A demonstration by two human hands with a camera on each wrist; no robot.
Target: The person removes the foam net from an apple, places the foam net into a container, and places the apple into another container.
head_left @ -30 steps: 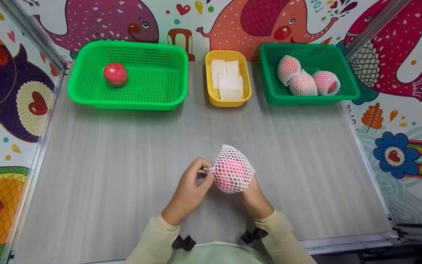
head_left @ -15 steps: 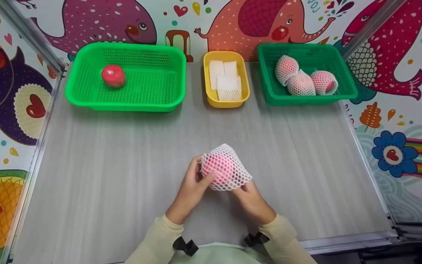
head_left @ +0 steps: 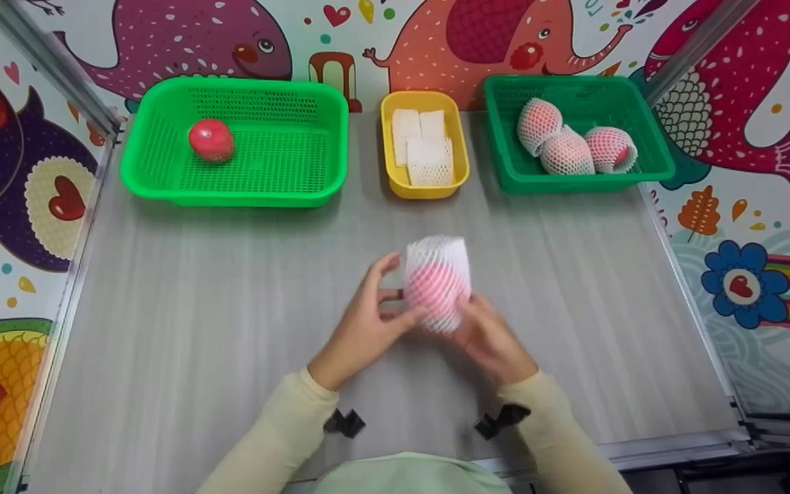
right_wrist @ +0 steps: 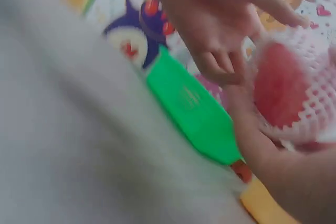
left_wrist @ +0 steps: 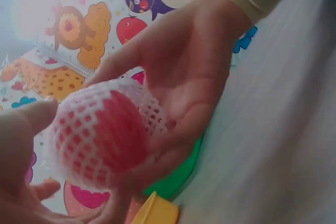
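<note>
A round red fruit in a white foam net sleeve [head_left: 438, 285] is held above the table in front of the body. The net's loose end stands up past the fruit in the head view. My right hand [head_left: 491, 339] grips the wrapped fruit from the right, thumb on its near side. My left hand [head_left: 367, 319] is at its left side, fingers spread and bent, thumb tip at the net. In the left wrist view, bare red skin of the fruit [left_wrist: 122, 135] shows through the net's opening. The right wrist view shows the left hand [right_wrist: 215, 24] beyond the fruit.
At the back left, a bright green basket [head_left: 251, 199] holds one bare red fruit [head_left: 211, 140]. A yellow bin [head_left: 426, 192] with several flat foam nets [head_left: 429, 161] stands in the middle. The dark green basket [head_left: 587, 184] at right contains 3 net-wrapped fruits [head_left: 566, 152].
The wrapped fruit has moved away from the body and turned so its net's loose end points up. My right hand now grips the fruit; the left has loosened its hold.
</note>
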